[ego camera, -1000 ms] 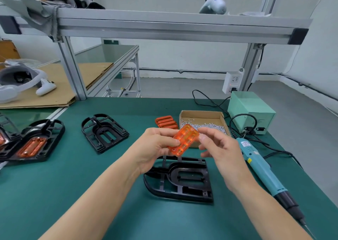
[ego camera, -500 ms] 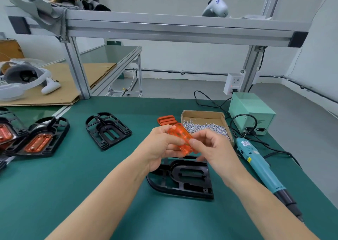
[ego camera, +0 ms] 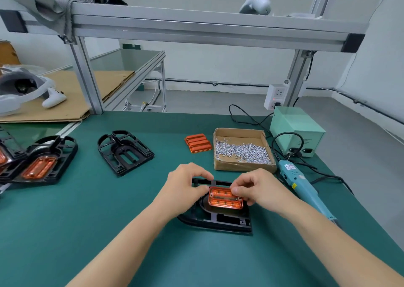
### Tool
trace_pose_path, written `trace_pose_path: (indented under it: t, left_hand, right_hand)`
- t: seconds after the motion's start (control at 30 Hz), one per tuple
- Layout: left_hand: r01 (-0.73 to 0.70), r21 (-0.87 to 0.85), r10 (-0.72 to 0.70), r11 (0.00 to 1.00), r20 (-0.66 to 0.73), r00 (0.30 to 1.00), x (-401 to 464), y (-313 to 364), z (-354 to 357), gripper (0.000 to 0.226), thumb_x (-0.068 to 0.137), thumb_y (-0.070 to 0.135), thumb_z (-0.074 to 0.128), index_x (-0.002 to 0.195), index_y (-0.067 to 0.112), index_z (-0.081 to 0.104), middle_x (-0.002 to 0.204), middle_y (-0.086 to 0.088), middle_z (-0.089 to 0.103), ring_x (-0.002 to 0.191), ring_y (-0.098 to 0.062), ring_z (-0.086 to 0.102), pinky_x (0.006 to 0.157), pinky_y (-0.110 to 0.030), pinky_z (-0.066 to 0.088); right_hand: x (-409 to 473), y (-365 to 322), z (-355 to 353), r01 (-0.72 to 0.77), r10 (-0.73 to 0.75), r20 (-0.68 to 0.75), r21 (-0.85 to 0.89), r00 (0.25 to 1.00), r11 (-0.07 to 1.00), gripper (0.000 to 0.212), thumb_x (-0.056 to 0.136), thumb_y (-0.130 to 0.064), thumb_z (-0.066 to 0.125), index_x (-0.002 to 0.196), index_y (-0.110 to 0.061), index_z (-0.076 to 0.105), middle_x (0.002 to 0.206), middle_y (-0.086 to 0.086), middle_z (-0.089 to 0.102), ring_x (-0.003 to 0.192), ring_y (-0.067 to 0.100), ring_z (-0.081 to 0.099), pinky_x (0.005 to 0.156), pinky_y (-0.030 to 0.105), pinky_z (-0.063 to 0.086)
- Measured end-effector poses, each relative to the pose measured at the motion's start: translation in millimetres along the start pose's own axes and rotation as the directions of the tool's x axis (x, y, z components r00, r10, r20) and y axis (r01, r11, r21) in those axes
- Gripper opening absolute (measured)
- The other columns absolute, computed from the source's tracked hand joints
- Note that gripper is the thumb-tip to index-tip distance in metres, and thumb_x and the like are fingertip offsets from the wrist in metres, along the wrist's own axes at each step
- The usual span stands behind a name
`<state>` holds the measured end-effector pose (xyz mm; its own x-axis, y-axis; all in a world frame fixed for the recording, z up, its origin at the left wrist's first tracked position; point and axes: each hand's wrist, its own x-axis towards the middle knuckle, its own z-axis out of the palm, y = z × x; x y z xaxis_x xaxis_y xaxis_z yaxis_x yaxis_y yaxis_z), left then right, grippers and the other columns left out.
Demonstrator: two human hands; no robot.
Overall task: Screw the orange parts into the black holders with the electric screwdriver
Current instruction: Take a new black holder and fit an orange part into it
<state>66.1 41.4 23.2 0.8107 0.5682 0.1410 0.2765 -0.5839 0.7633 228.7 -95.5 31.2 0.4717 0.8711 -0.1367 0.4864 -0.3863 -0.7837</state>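
Both hands have come down from chest height to the bench, and the orange part point(ego camera: 225, 198) they were turning in the air a second ago now sits in the black holder point(ego camera: 215, 218) beneath them. Left hand point(ego camera: 185, 187) curls over the part's left edge; right hand point(ego camera: 259, 191) pinches its far right corner with fingertips. It looks seated but unscrewed. Right of the right hand lies the electric screwdriver point(ego camera: 302, 187), untouched; just beyond both hands, a box of screws point(ego camera: 241, 150).
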Motion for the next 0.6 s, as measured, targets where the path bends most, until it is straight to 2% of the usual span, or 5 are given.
trace_pose_path:
  t: [0.1, 0.2, 0.37, 0.43, 0.6]
  left_hand:
    - [-0.067, 0.100, 0.064, 0.993, 0.028, 0.998, 0.2, 0.6, 4.7, 0.021, 0.082, 0.018, 0.069, 0.093, 0.037, 0.068, 0.109, 0.018, 0.059, 0.112, -0.005, 0.045, 0.104, -0.037, 0.033]
    - [-0.107, 0.155, 0.097, 0.982, 0.068, 0.993, 0.2, -1.5, 9.8, 0.022, 0.083, 0.021, 0.068, 0.103, 0.031, 0.070, 0.114, 0.018, 0.055, 0.117, -0.005, 0.040, 0.107, -0.041, 0.029]
    - [-0.156, 0.243, 0.141, 0.957, 0.079, 0.987, 0.1, -3.8, 18.7, 0.026, 0.084, 0.026, 0.067, 0.109, 0.033, 0.068, 0.121, 0.017, 0.052, 0.118, -0.004, 0.037, 0.109, -0.034, 0.021]
    - [-0.175, 0.280, 0.156, 0.944, 0.087, 0.984, 1.1, -5.2, 20.4, 0.025, 0.084, 0.028, 0.067, 0.108, 0.033, 0.068, 0.119, 0.018, 0.051, 0.117, -0.004, 0.037, 0.107, -0.031, 0.019]
    - [-0.179, 0.334, 0.149, 0.925, 0.112, 0.982, 3.8, -8.9, 21.0, 0.030, 0.080, 0.035, 0.070, 0.110, 0.034, 0.067, 0.113, 0.019, 0.046, 0.113, -0.004, 0.036, 0.102, -0.025, 0.017]
  right_hand:
    - [-0.3, 2.4, 0.7, 0.005, -0.005, 0.001, -0.039, 1.000, 0.999, 0.012, 0.088, -0.015, 0.070, 0.079, -0.022, 0.075, 0.066, -0.007, 0.067, 0.056, 0.002, 0.055, 0.053, 0.017, 0.046]
    - [0.9, 3.4, 0.8, 0.014, -0.020, -0.036, -0.156, 0.999, 0.988, 0.012, 0.086, -0.023, 0.073, 0.077, -0.031, 0.075, 0.066, -0.015, 0.067, 0.059, -0.003, 0.057, 0.060, 0.016, 0.042]
    - [0.7, 5.0, 5.5, 0.029, -0.076, -0.099, -0.407, 0.992, 0.913, 0.005, 0.084, -0.035, 0.073, 0.086, -0.034, 0.076, 0.085, -0.014, 0.068, 0.082, 0.005, 0.057, 0.076, 0.029, 0.046]
    - [1.1, 6.3, 5.9, 0.050, -0.117, -0.117, -0.463, 0.986, 0.885, 0.006, 0.084, -0.038, 0.072, 0.087, -0.034, 0.075, 0.087, -0.014, 0.062, 0.084, 0.007, 0.054, 0.075, 0.030, 0.044]
    - [1.9, 12.4, 11.3, 0.068, -0.143, -0.130, -0.462, 0.981, 0.884, 0.007, 0.084, -0.039, 0.071, 0.083, -0.031, 0.071, 0.080, -0.012, 0.057, 0.080, 0.007, 0.053, 0.073, 0.030, 0.044]
